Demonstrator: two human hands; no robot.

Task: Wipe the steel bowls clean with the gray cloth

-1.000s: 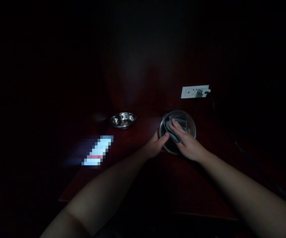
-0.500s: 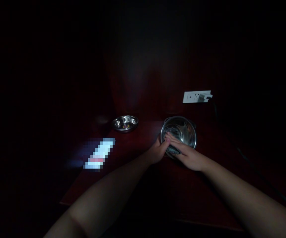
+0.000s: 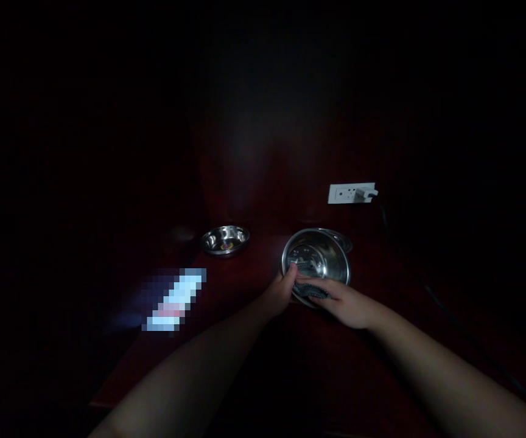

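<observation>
A shiny steel pot (image 3: 335,258) is tilted with its open mouth toward me. My left hand (image 3: 280,293) grips its left rim, the thumb over the edge and the other fingers hidden behind the wall. A dark, patterned cloth (image 3: 312,291) lies against the inside of the pot. My right hand (image 3: 353,304) reaches over the near rim and is closed on this cloth, its fingertips partly hidden in the folds. Small bright spots show on the pot's inner wall.
A shallow steel bowl (image 3: 225,242) stands to the left on the dark red table (image 3: 240,280). Behind the pot shows a round metal rim (image 3: 345,241). A bright pixelated patch (image 3: 176,301) lies at left. A wall socket (image 3: 352,193) holds a plug; a cable runs down the right.
The view has shifted, so everything sits lower and slightly left. My right hand has moved the cloth lower in the pot, and its fingers are more bent. The metal rim behind now shows more.
</observation>
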